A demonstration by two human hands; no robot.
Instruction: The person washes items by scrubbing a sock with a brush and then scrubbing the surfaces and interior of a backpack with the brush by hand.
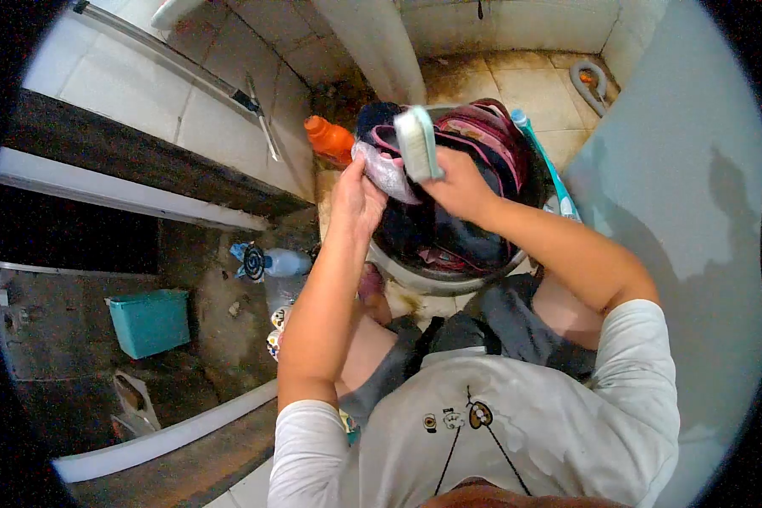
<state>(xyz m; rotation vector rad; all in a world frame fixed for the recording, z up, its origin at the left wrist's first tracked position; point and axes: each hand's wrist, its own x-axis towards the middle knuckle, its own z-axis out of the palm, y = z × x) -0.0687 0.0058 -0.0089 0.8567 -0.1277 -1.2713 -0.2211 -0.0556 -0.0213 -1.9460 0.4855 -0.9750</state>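
My left hand [360, 199] is closed around a foam-covered piece of fabric [387, 175], which looks like a strap of the dark bag with pink trim [483, 140]. In my right hand [461, 182] is a scrub brush [416, 142] with a pale green back, held upright just above the foamy piece. Its bristles face left and upward, apart from the fabric as far as I can see. The bag fills a round tub [474, 285] in front of my knees, and dark wet fabric hangs over the near part.
An orange bottle [326, 135] stands left of the tub, and a long light-blue package [546, 161] leans on its right. A grey hose [590, 83] lies in the far corner. To the left are a blue bottle [286, 262], a teal bin [148, 323] and a pole [165, 52].
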